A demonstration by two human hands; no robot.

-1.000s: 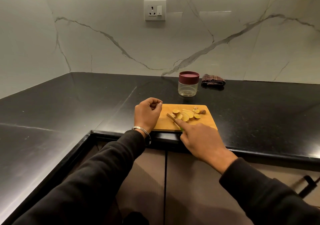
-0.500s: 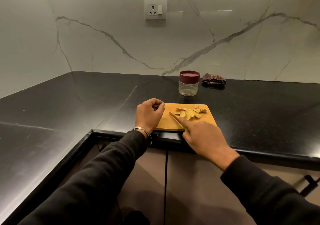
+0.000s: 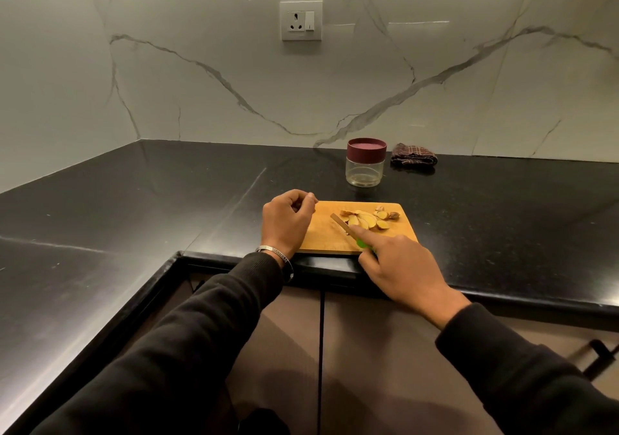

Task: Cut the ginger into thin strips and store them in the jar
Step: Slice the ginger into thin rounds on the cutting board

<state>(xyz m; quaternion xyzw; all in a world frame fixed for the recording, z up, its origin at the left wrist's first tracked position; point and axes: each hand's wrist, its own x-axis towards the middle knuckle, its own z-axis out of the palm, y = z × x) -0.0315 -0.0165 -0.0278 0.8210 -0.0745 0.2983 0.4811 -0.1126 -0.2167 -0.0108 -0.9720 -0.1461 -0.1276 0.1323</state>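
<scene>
the bracelet [image 3: 275, 256] carries engraved letters, too small to read. the board [image 3: 321, 237] sits at the counter's [image 3: 134, 200] front edge; ginger [image 3: 366, 219] slices lie near its far right corner. right hand [image 3: 400, 267] grips the knife [image 3: 341, 225], forefinger along the blade. left hand [image 3: 288, 222] rests curled, holding nothing, on the board's left edge. the jar [image 3: 365, 166], lidded, stands behind, apart

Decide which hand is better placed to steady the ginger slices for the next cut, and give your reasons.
Probably the left. The left hand rests on the cutting board holding nothing, just beside the ginger slices. The right hand already grips the knife, forefinger along its blade.
</scene>
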